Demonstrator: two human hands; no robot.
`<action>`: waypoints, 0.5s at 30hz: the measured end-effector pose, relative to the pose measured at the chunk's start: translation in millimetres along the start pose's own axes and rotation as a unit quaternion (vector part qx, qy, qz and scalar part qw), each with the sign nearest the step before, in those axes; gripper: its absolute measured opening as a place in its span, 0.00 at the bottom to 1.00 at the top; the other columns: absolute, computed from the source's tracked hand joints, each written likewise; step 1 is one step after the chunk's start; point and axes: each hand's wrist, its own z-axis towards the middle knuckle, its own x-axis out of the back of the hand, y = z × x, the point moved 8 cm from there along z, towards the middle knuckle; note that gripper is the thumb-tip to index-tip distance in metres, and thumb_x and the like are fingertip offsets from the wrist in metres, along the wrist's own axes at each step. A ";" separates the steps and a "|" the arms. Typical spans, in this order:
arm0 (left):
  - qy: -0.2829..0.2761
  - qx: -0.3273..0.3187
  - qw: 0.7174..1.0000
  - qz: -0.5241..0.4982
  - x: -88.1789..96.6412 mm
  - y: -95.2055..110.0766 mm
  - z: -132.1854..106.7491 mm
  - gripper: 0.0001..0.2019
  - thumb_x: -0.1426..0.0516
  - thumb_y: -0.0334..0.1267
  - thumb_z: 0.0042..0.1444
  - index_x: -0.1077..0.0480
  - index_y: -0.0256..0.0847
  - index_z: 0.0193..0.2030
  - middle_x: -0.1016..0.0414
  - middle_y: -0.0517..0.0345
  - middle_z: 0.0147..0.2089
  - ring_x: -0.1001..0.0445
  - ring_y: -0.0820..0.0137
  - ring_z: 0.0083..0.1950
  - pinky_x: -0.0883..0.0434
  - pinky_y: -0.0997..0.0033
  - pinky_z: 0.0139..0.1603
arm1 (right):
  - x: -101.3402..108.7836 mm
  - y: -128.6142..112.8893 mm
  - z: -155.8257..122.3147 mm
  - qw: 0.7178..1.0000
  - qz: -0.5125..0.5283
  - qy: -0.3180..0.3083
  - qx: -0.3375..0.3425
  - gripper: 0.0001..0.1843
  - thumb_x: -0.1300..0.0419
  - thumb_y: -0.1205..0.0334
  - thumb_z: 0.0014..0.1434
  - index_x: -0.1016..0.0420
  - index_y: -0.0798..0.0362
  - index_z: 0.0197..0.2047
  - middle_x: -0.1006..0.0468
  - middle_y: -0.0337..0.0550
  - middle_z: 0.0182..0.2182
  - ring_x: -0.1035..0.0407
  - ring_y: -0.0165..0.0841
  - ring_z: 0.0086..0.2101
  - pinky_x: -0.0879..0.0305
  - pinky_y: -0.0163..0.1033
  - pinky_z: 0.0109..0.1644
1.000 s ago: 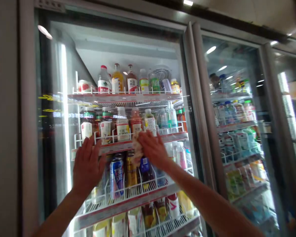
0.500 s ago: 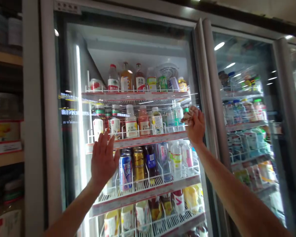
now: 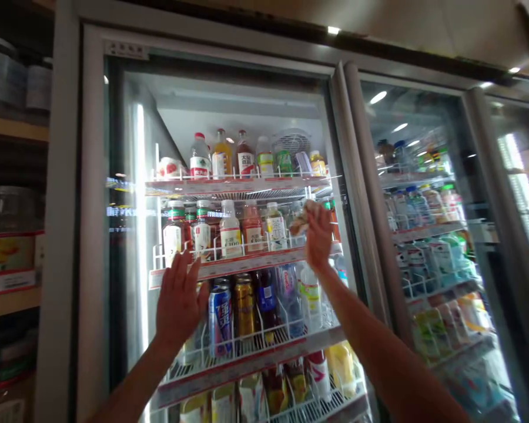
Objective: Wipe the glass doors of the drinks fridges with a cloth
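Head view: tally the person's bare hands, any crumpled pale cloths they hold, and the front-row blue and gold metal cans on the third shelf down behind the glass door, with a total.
Bare left hand and right hand: 2
Crumpled pale cloth: 1
Blue cylindrical metal can: 1
Gold cylindrical metal can: 1
Total: 5

left hand (image 3: 179,305): bare | right hand (image 3: 319,239): bare | 2 forearms (image 3: 370,338): bare, tapering to the wrists

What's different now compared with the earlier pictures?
The right hand, holding a cloth, swept rightward across the glass door, then came partway back left. Nothing was picked up or let go. The left hand stayed raised, and the bottles kept their places.
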 end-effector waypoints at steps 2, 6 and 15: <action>-0.002 0.000 1.000 -0.004 -0.1 -0.5 0.3 0.33 0.49 0.34 0.59 0.58 0.43 0.69 0.56 0.48 0.71 0.56 0.58 0.71 0.49 0.52 0.68 | -13.4 -30.0 -15.9 0.998 0.004 -0.035 0.044 0.24 0.50 0.58 0.61 0.36 0.49 0.60 0.43 0.47 0.64 0.55 0.46 0.65 0.47 0.60 0.62; 0.003 -0.004 1.000 -0.005 0.7 0.0 1.0 0.32 0.50 0.34 0.59 0.57 0.43 0.69 0.55 0.47 0.71 0.56 0.58 0.71 0.48 0.52 0.68 | -5.0 -10.5 -18.6 0.996 0.007 -0.003 0.088 0.17 0.50 0.62 0.61 0.29 0.47 0.52 0.32 0.42 0.58 0.46 0.39 0.62 0.45 0.54 0.63; 0.008 0.015 1.000 -0.014 0.8 -1.1 0.1 0.32 0.49 0.35 0.59 0.55 0.45 0.69 0.53 0.48 0.70 0.54 0.58 0.71 0.47 0.50 0.67 | -19.4 -49.4 -28.2 0.987 0.011 0.009 0.161 0.21 0.52 0.68 0.62 0.31 0.40 0.55 0.30 0.36 0.56 0.47 0.35 0.63 0.39 0.50 0.60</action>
